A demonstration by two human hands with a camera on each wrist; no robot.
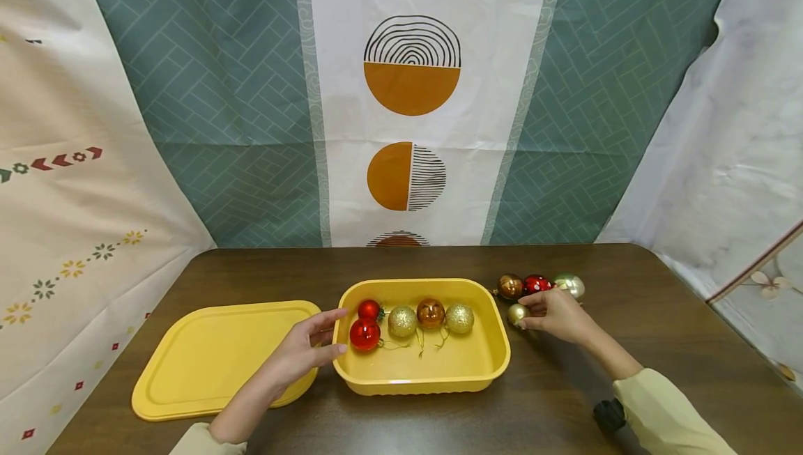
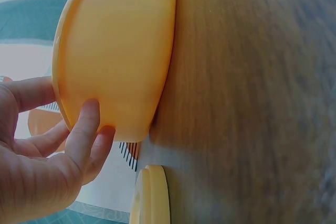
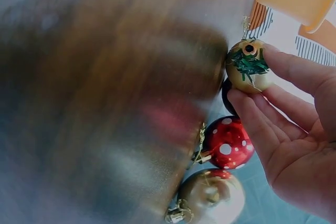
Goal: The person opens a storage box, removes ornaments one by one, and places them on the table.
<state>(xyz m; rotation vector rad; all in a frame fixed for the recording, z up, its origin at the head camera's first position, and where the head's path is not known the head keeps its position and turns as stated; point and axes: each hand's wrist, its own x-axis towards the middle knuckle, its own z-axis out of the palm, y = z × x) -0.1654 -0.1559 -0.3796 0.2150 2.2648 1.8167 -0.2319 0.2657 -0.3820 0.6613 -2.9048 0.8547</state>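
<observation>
My left hand [image 1: 301,347] is at the left end of a yellow plastic container [image 1: 420,385]. In the left wrist view its thumb goes over the rim while bent fingers [image 2: 86,124] press the outer wall. Inside the container lie two red baubles [image 1: 365,334], two glittery gold ones [image 1: 402,321] and a shiny copper one [image 1: 431,313]. To the container's right, my right hand [image 1: 557,314] pinches a small gold bauble [image 3: 242,72] between thumb and fingers, its green tinsel top showing. Just beyond are a brown bauble [image 1: 510,286], a white-dotted red one [image 3: 228,142] and a pale gold one [image 1: 569,285].
A flat yellow lid [image 1: 219,357] lies left of the container on the dark wooden table [image 1: 564,406]. Near the right sleeve is a small black object [image 1: 608,415]. Patterned curtains [image 1: 408,127] hang behind the table and at both sides.
</observation>
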